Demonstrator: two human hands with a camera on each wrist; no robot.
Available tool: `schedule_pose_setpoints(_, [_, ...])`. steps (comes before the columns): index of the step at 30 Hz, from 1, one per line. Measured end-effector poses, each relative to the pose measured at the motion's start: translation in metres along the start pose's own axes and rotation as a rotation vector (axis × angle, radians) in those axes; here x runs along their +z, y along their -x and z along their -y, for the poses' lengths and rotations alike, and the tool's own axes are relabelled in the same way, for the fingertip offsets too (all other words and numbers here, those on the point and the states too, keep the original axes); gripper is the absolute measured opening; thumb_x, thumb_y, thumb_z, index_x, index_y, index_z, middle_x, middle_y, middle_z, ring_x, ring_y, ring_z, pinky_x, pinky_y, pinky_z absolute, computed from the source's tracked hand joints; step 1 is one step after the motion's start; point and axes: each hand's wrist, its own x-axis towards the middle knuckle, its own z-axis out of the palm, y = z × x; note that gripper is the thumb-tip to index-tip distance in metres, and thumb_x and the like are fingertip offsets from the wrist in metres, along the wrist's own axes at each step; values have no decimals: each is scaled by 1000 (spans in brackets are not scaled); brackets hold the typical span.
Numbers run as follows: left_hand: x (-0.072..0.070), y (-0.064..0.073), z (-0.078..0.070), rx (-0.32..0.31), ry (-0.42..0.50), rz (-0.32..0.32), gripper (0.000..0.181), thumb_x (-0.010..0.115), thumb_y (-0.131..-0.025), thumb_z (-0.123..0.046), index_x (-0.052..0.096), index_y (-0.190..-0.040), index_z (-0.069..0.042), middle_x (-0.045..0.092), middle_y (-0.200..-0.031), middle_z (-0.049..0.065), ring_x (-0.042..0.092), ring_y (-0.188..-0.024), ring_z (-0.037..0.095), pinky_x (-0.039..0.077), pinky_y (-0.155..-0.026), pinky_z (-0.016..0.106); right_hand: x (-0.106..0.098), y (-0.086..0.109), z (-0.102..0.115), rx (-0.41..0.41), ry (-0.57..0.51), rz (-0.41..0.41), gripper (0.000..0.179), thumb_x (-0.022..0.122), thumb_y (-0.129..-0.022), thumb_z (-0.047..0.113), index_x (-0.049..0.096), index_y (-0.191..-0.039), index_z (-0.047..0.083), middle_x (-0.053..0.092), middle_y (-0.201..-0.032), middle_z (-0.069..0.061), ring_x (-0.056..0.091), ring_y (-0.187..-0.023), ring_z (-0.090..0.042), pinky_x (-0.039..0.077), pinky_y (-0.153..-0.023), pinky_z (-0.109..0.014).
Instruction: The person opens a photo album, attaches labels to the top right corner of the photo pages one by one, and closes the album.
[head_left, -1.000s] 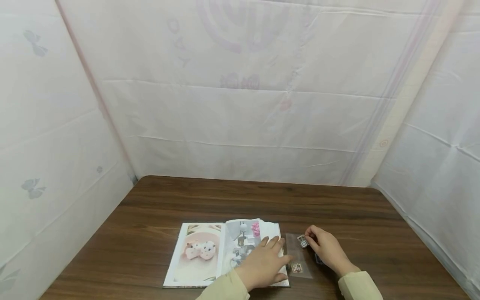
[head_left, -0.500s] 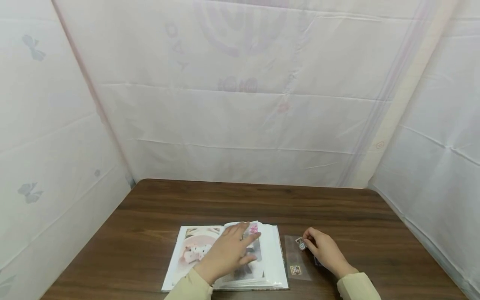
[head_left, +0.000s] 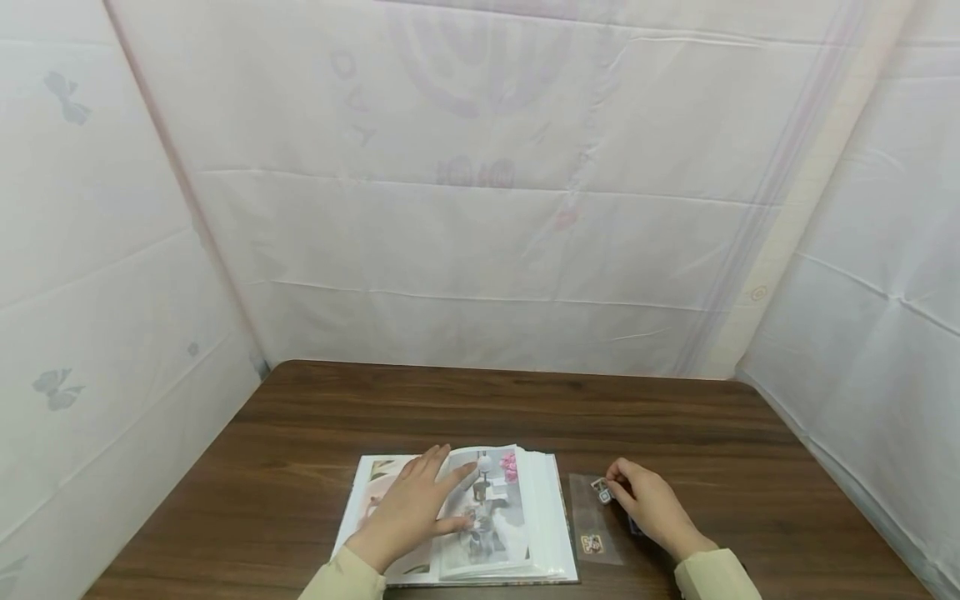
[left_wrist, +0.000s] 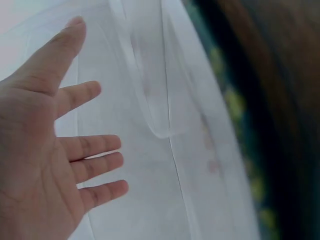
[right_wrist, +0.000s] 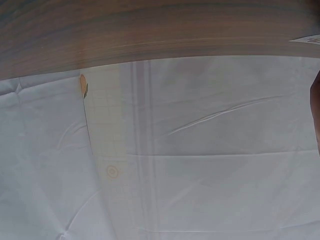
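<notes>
A photo album [head_left: 538,517] lies spread on the table, with an animal picture on its left page and a grey photo [head_left: 491,533] with pink flowers on its right. My left hand [head_left: 411,510] is over the left page and the fold, fingers straight and spread; the left wrist view shows its palm facing a blurred pale page [left_wrist: 150,190]. Beside the album, my right hand [head_left: 654,508] has thumb and forefinger together, pinching a small patterned sticker [head_left: 602,492] at the edge of a clear plastic sheet [head_left: 587,508]. Another small sticker [head_left: 592,544] lies on that sheet.
Something dark [head_left: 634,527], mostly hidden, sits under the right hand. The brown wooden table [head_left: 480,404] reaches back to pale cloth walls [head_left: 480,250] on three sides. In the right wrist view only a sliver of the hand [right_wrist: 316,112] shows.
My left hand has swept leftward from the right page across to the left page, and the right-hand leaf now lies differently, showing page edges at right. The right hand has stayed put.
</notes>
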Motion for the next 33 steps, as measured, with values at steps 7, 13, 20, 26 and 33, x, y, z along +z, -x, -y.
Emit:
schedule_pose_setpoints(7, [1,11,5,-14,16,60,79,50,-69,-69,46,-131,-19,45,-133,22,43,-123,37,38,-97,51,1,-3,1,0,-18,6,9,60,-85,14,54,-82,20,49,-69,12,39,-55,1,35,-52,-16])
schedule_pose_setpoints(13, [5,20,6,-21,3,119,93,44,-67,-74,45,-131,-8,46,-132,23,43,-123,35,39,-95,51,3,-3,1,-6,-17,5,10,60,-85,15,54,-81,21,50,-70,13,39,-57,2,36,-53,-16])
schedule_pose_setpoints(20, [7,17,-1,-18,52,129,92,46,-66,-74,45,-132,-10,48,-131,19,47,-120,33,42,-91,52,-3,-1,-3,-38,-28,15,10,60,-85,14,53,-81,21,48,-68,12,38,-55,2,35,-52,-16])
schedule_pose_setpoints(26, [6,11,-5,-21,61,121,90,47,-66,-73,45,-132,-13,49,-131,18,48,-119,33,42,-90,51,-12,-2,-12,-88,-37,47,5,58,-86,17,54,-84,18,50,-68,11,39,-55,3,37,-50,-15])
schedule_pose_setpoints(33, [7,8,-7,-38,78,129,91,48,-64,-74,45,-133,-15,48,-131,18,48,-119,33,42,-91,52,-20,-5,-9,-139,-31,95,5,58,-86,17,53,-85,17,52,-72,12,42,-61,4,40,-56,-16])
